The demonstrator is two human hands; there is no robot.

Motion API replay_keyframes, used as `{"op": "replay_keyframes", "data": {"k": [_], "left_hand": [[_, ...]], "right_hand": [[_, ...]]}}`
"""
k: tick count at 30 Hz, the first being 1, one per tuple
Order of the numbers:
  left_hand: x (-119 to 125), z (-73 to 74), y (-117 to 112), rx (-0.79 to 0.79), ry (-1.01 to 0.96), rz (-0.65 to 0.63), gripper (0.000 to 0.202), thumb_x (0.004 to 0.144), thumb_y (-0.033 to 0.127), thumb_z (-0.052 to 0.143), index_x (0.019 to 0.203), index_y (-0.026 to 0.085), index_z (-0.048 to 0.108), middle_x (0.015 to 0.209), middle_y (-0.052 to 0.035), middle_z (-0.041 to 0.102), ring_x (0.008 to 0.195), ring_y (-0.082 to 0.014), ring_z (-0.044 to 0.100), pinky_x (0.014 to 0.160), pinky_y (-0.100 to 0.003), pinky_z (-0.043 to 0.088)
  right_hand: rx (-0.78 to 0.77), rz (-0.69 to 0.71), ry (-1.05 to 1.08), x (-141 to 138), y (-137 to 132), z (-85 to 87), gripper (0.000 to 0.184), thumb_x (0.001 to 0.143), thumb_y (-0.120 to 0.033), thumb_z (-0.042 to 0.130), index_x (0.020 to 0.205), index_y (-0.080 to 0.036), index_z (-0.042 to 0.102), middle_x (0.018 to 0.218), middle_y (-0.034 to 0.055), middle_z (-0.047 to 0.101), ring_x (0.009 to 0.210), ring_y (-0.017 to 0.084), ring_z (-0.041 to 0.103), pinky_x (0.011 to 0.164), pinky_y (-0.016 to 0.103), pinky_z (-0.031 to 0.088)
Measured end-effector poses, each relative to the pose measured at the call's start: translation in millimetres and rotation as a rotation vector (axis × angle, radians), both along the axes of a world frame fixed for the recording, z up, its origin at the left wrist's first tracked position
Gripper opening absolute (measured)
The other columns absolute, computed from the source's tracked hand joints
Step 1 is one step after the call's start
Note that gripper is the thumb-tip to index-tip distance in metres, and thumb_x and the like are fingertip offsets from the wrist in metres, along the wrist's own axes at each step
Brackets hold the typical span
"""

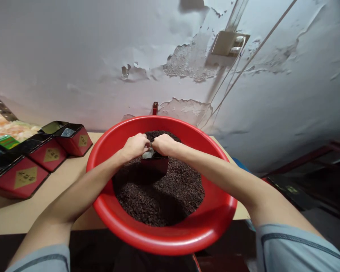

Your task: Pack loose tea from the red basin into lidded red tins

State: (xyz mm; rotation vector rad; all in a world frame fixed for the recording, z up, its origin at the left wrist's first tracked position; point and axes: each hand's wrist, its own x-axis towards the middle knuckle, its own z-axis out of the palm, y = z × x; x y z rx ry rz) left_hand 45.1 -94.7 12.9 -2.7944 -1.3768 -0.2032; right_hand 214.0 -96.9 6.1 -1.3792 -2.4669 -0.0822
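A large red plastic tub (218,223) holds a heap of dark, dried tea-like leaves (184,185). Standing on the leaves is a dark red box (155,166) with a clear plastic bag (148,154) showing at its mouth. My left hand (136,146) is closed in a pinch at the bag's edge, over the box's left side. My right hand (164,144) is closed beside it, its fingers pinched on the bag too. The two hands almost touch, and they hide much of the box's opening.
Red boxes with gold diamond labels, such as the near box (5,181), stand on the tan table (73,181) to the left. Behind them lies a pale, pinkish pile (11,126). A peeling wall with a socket (229,43) and hanging cords rises behind the tub.
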Motion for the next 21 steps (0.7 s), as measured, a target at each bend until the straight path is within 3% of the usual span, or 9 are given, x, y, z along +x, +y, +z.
{"op": "replay_keyframes", "data": {"k": [3, 5, 7, 9, 11, 14, 17, 20, 21], "left_hand": [[0.1, -5.5, 2.5, 0.026, -0.065, 0.102, 0.018, 0.090, 0.030, 0.065, 0.097, 0.023, 0.080, 0.122, -0.0127, 0.062, 0.115, -0.0304, 0.058, 0.080, -0.033, 0.054], [1.4, -9.4, 4.1, -0.095, -0.106, 0.136, 0.018, 0.091, 0.028, 0.063, 0.097, 0.021, 0.078, 0.121, -0.0121, 0.062, 0.106, -0.0275, 0.062, 0.081, -0.033, 0.054], [2.3, -11.7, 5.7, -0.169, -0.160, 0.115, 0.017, 0.091, 0.027, 0.062, 0.095, 0.020, 0.077, 0.118, -0.0103, 0.064, 0.100, -0.0243, 0.064, 0.080, -0.031, 0.053], [2.6, -11.4, 7.5, -0.136, -0.203, 0.073, 0.014, 0.090, 0.027, 0.063, 0.090, 0.019, 0.075, 0.118, -0.0101, 0.065, 0.105, -0.0250, 0.063, 0.079, -0.030, 0.053], [3.0, -8.4, 9.2, -0.065, -0.241, 0.047, 0.012, 0.087, 0.026, 0.065, 0.086, 0.018, 0.073, 0.116, -0.0106, 0.066, 0.109, -0.0264, 0.062, 0.079, -0.029, 0.053], [4.0, -1.2, 9.5, -0.033, -0.391, 0.053, 0.009, 0.085, 0.020, 0.062, 0.088, 0.016, 0.070, 0.095, -0.0082, 0.071, 0.091, -0.0222, 0.066, 0.078, -0.031, 0.053], [5.2, 4.2, 5.4, -0.046, -0.634, 0.011, 0.005, 0.083, 0.016, 0.061, 0.085, 0.015, 0.065, 0.080, -0.0033, 0.071, 0.072, -0.0157, 0.064, 0.074, -0.028, 0.052], [6.4, 4.2, 0.9, 0.006, -0.833, -0.028, 0.004, 0.080, 0.016, 0.063, 0.083, 0.016, 0.061, 0.076, -0.0008, 0.069, 0.067, -0.0128, 0.061, 0.068, -0.025, 0.051], [6.6, 3.2, 0.1, 0.016, -0.886, -0.025, 0.003, 0.080, 0.015, 0.062, 0.082, 0.016, 0.060, 0.073, 0.0002, 0.068, 0.064, -0.0120, 0.060, 0.064, -0.024, 0.050]], "right_hand": [[-0.100, 0.061, -0.252, 14.5, -13.7, 43.7, 0.016, 0.071, -0.009, 0.072, 0.076, -0.024, 0.077, 0.078, 0.0040, 0.066, 0.076, 0.019, 0.060, 0.066, 0.033, 0.044], [0.001, 0.071, -0.157, 40.0, -25.6, 74.7, 0.019, 0.075, -0.012, 0.071, 0.087, -0.025, 0.078, 0.091, 0.0043, 0.065, 0.081, 0.018, 0.059, 0.068, 0.033, 0.045], [0.151, 0.008, -0.030, 71.7, -35.7, 92.3, 0.010, 0.080, -0.022, 0.071, 0.088, -0.023, 0.076, 0.093, 0.0052, 0.061, 0.078, 0.016, 0.055, 0.069, 0.033, 0.045], [0.281, -0.137, 0.041, 101.9, -41.8, 87.8, 0.010, 0.084, -0.030, 0.070, 0.084, -0.020, 0.073, 0.091, 0.0059, 0.059, 0.076, 0.017, 0.053, 0.070, 0.033, 0.045], [0.318, -0.313, 0.033, 124.0, -43.8, 63.7, 0.013, 0.086, -0.030, 0.068, 0.081, -0.018, 0.071, 0.088, 0.0071, 0.059, 0.075, 0.018, 0.053, 0.071, 0.034, 0.045], [0.129, -0.446, -0.071, 134.3, -43.8, 19.3, 0.004, 0.084, -0.020, 0.067, 0.082, -0.017, 0.070, 0.089, 0.0082, 0.063, 0.075, 0.018, 0.057, 0.068, 0.032, 0.043], [0.041, -0.380, 0.018, 115.1, -49.7, 3.9, 0.003, 0.084, -0.020, 0.067, 0.087, -0.019, 0.068, 0.091, 0.0070, 0.066, 0.075, 0.017, 0.058, 0.067, 0.031, 0.044], [0.133, -0.256, 0.285, 72.3, -60.5, 17.5, 0.023, 0.095, -0.040, 0.058, 0.084, -0.020, 0.061, 0.082, 0.0056, 0.065, 0.072, 0.017, 0.056, 0.068, 0.031, 0.045], [0.087, -0.208, 0.299, 56.0, -62.6, 22.7, 0.029, 0.095, -0.046, 0.059, 0.082, -0.021, 0.060, 0.078, 0.0048, 0.064, 0.069, 0.017, 0.055, 0.066, 0.031, 0.044]]}}
